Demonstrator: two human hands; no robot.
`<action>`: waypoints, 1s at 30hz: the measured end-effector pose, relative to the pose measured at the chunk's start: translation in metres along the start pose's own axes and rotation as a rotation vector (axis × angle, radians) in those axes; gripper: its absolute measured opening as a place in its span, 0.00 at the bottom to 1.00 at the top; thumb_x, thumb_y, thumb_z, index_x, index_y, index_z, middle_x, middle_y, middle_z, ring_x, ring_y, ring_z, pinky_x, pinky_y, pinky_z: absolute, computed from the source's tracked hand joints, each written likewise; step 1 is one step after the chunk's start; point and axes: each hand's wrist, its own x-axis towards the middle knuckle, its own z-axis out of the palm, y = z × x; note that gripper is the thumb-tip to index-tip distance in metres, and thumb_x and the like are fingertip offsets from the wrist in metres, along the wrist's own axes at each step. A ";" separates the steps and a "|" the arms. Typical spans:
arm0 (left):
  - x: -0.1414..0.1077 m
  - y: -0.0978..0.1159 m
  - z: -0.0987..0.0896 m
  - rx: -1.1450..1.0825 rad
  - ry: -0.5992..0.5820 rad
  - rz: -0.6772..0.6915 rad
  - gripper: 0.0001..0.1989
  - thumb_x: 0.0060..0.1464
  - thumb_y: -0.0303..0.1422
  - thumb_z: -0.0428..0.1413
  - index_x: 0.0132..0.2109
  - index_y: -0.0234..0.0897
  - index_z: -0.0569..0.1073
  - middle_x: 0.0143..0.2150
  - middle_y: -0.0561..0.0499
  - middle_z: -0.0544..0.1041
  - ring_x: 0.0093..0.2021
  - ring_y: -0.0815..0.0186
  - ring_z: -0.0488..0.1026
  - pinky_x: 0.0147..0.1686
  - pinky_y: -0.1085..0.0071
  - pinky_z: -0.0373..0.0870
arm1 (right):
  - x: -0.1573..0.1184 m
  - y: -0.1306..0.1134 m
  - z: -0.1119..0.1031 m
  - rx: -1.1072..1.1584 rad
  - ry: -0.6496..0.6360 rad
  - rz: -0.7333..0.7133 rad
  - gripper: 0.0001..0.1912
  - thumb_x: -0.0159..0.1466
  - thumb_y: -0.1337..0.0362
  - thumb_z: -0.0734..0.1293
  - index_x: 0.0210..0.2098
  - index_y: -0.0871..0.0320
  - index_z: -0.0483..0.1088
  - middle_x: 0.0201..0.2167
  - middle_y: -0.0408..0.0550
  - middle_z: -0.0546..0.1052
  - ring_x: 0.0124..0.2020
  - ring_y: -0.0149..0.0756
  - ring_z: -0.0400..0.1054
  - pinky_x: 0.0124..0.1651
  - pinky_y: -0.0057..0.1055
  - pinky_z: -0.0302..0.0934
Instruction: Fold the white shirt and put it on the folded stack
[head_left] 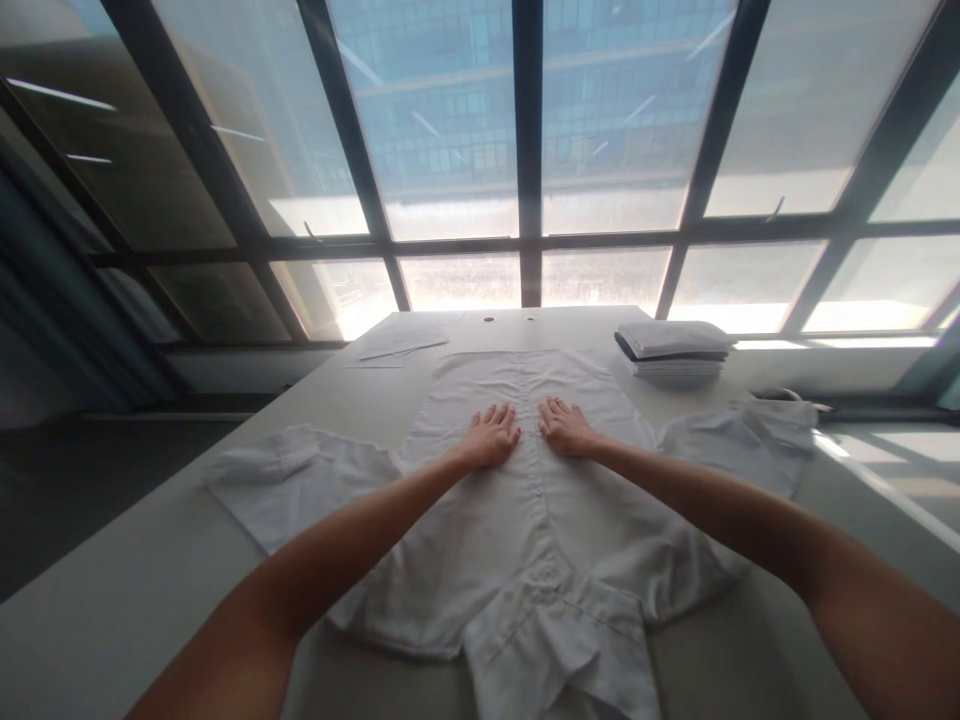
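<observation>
A white button-up shirt (480, 540) lies spread face up, its collar toward me and its hem at the far side. Both sleeves stretch out sideways, somewhat creased. My left hand (491, 436) rests flat on the shirt just left of the button placket, fingers pointing away from me. On the other side of the placket, my right hand (566, 427) also lies flat, fingers extended. Neither hand grasps the cloth. The collar (562, 640) is rumpled near the bottom of the view.
The shirt lies on a white table (330, 390). Sheets of paper (401, 343) are at its far left, and a stack of folded cloth or papers (675, 348) at the far right. Large windows (450, 120) stand behind, with a dark curtain (67, 290) on the left.
</observation>
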 end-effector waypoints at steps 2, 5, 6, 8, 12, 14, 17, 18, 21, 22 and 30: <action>0.008 0.001 -0.003 -0.017 -0.017 0.028 0.32 0.72 0.45 0.37 0.77 0.38 0.52 0.79 0.40 0.49 0.78 0.46 0.44 0.71 0.40 0.46 | 0.005 -0.007 0.000 0.015 0.010 -0.009 0.34 0.75 0.57 0.49 0.76 0.67 0.49 0.77 0.64 0.47 0.78 0.54 0.38 0.73 0.61 0.38; 0.033 0.000 -0.008 -0.030 0.001 0.083 0.30 0.72 0.41 0.39 0.77 0.43 0.51 0.79 0.43 0.51 0.78 0.51 0.46 0.72 0.43 0.48 | 0.029 -0.018 -0.001 0.035 0.047 -0.058 0.33 0.74 0.61 0.50 0.76 0.65 0.50 0.77 0.61 0.48 0.78 0.49 0.39 0.74 0.57 0.39; 0.042 0.000 -0.009 -0.030 0.011 0.093 0.30 0.72 0.40 0.39 0.77 0.44 0.51 0.79 0.45 0.51 0.78 0.53 0.45 0.72 0.45 0.49 | 0.040 -0.021 -0.002 0.040 0.051 -0.068 0.33 0.74 0.62 0.50 0.76 0.64 0.50 0.77 0.59 0.48 0.78 0.46 0.39 0.74 0.54 0.39; 0.061 -0.005 -0.010 -0.028 0.020 0.092 0.29 0.72 0.39 0.38 0.77 0.45 0.50 0.79 0.46 0.49 0.78 0.56 0.44 0.73 0.47 0.48 | 0.061 -0.020 -0.004 0.043 0.046 -0.073 0.33 0.74 0.62 0.49 0.76 0.61 0.49 0.77 0.55 0.49 0.77 0.42 0.42 0.75 0.49 0.40; 0.087 -0.036 -0.012 -0.023 0.008 0.009 0.30 0.73 0.44 0.35 0.77 0.45 0.51 0.80 0.48 0.47 0.78 0.57 0.43 0.74 0.50 0.43 | 0.090 0.012 -0.013 0.028 0.005 -0.014 0.32 0.76 0.54 0.50 0.76 0.58 0.52 0.77 0.53 0.49 0.77 0.41 0.41 0.76 0.48 0.36; 0.090 -0.067 -0.017 -0.017 -0.008 -0.088 0.31 0.73 0.47 0.35 0.77 0.47 0.52 0.80 0.49 0.46 0.78 0.55 0.43 0.74 0.48 0.43 | 0.094 0.044 -0.020 0.016 -0.008 0.066 0.33 0.76 0.52 0.50 0.76 0.58 0.51 0.78 0.53 0.48 0.78 0.43 0.39 0.76 0.50 0.35; 0.081 -0.122 -0.029 -0.004 -0.014 -0.262 0.31 0.72 0.46 0.35 0.77 0.47 0.53 0.80 0.47 0.45 0.78 0.52 0.44 0.72 0.45 0.46 | 0.091 0.095 -0.036 -0.003 -0.005 0.221 0.33 0.76 0.55 0.49 0.76 0.59 0.50 0.78 0.57 0.46 0.78 0.46 0.39 0.75 0.53 0.35; 0.078 -0.138 -0.034 0.002 -0.014 -0.311 0.31 0.72 0.45 0.35 0.76 0.47 0.53 0.80 0.45 0.45 0.78 0.51 0.44 0.71 0.43 0.47 | 0.089 0.110 -0.041 -0.008 -0.004 0.266 0.33 0.76 0.55 0.49 0.76 0.60 0.50 0.77 0.59 0.47 0.77 0.47 0.40 0.75 0.54 0.36; 0.074 -0.159 -0.045 0.020 -0.004 -0.386 0.30 0.72 0.42 0.35 0.76 0.40 0.55 0.79 0.37 0.48 0.77 0.46 0.46 0.69 0.34 0.47 | 0.089 0.127 -0.052 -0.018 0.020 0.347 0.33 0.75 0.58 0.49 0.76 0.63 0.51 0.76 0.65 0.50 0.77 0.51 0.42 0.73 0.59 0.39; 0.077 -0.155 -0.045 0.027 0.006 -0.381 0.30 0.72 0.40 0.35 0.75 0.37 0.55 0.78 0.35 0.49 0.77 0.45 0.46 0.68 0.32 0.45 | 0.092 0.122 -0.053 -0.021 0.039 0.348 0.32 0.75 0.59 0.49 0.75 0.65 0.51 0.76 0.67 0.50 0.77 0.52 0.42 0.73 0.60 0.38; 0.143 -0.038 -0.010 0.001 0.043 0.124 0.31 0.71 0.39 0.42 0.77 0.42 0.50 0.80 0.47 0.48 0.79 0.62 0.42 0.74 0.58 0.43 | 0.146 0.010 -0.016 0.012 0.062 -0.050 0.32 0.74 0.63 0.49 0.76 0.58 0.51 0.77 0.48 0.51 0.76 0.36 0.43 0.75 0.36 0.40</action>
